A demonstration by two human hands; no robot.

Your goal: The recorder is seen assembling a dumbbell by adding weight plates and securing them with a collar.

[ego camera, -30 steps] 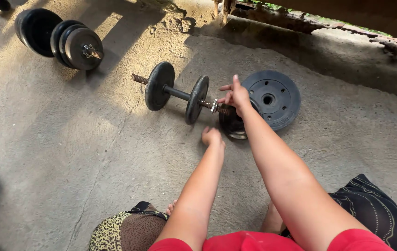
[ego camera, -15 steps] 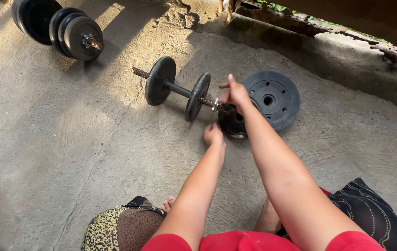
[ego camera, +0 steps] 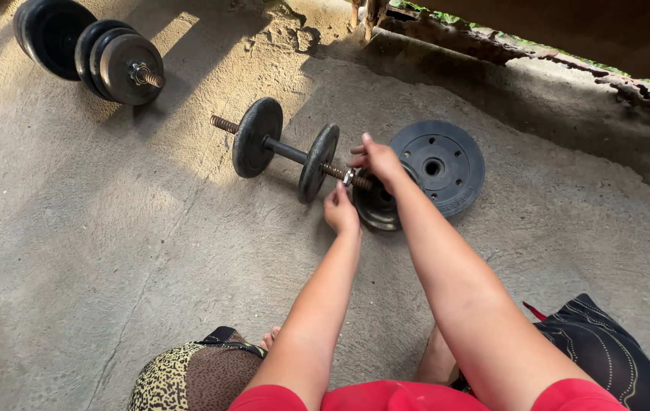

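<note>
The right hand [ego camera: 376, 160] is curled over the threaded end of the dumbbell bar [ego camera: 288, 151], fingertips pinched round the small silver collar nut [ego camera: 349, 178] there, index finger stuck up a bit; the grip looks closed on the nut, though the underside is hidden by the hand itself. The left hand [ego camera: 340, 211] is brought in just below the same spot, fingers bunched and pointed up toward the bar end; whether anything is actually gripped can't be told from this angle. Both forearms are stretched forward from the bottom of the view, right crossing above left.

The bar is laid on the concrete floor [ego camera: 112, 251] with two black plates [ego camera: 258, 137] stood on it, bare thread poking out at the far end; a smaller dark plate [ego camera: 374, 207] is lying flat under the right wrist, overlapped by a bigger flat plate [ego camera: 440, 164] just beyond. A second loaded dumbbell [ego camera: 89, 47] is parked well apart, top left.
</note>
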